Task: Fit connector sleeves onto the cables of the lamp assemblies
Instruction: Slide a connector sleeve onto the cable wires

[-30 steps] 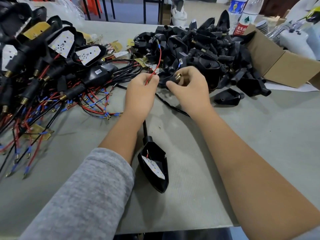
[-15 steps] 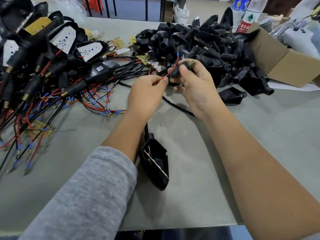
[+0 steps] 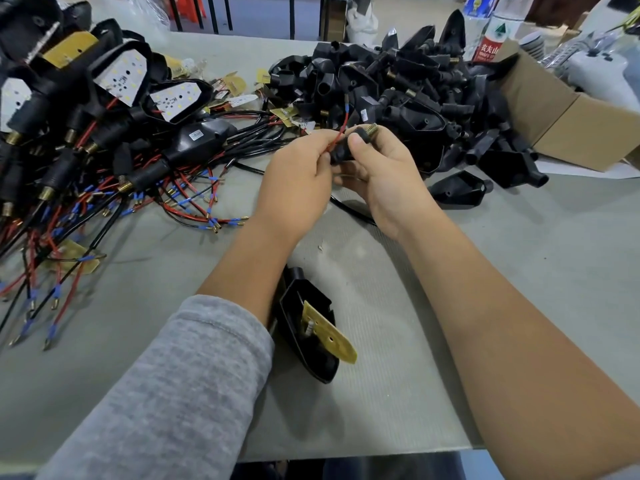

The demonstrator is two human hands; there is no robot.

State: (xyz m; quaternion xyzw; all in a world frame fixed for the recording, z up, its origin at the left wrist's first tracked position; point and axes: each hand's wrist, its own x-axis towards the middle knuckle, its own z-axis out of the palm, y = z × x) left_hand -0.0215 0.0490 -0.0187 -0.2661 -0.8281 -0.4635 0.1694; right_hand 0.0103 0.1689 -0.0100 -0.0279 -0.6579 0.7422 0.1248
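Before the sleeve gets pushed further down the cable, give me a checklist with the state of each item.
1. Left hand pinches the red wire: ok.
2. Right hand grips the black sleeve: ok.
3. Red wire's tip out past the sleeve's threaded brass end: ok.
4. Second, black wire also through the sleeve: cannot tell, fingers hide it.
5. Lamp housing lies on the table, its cable slack: ok.
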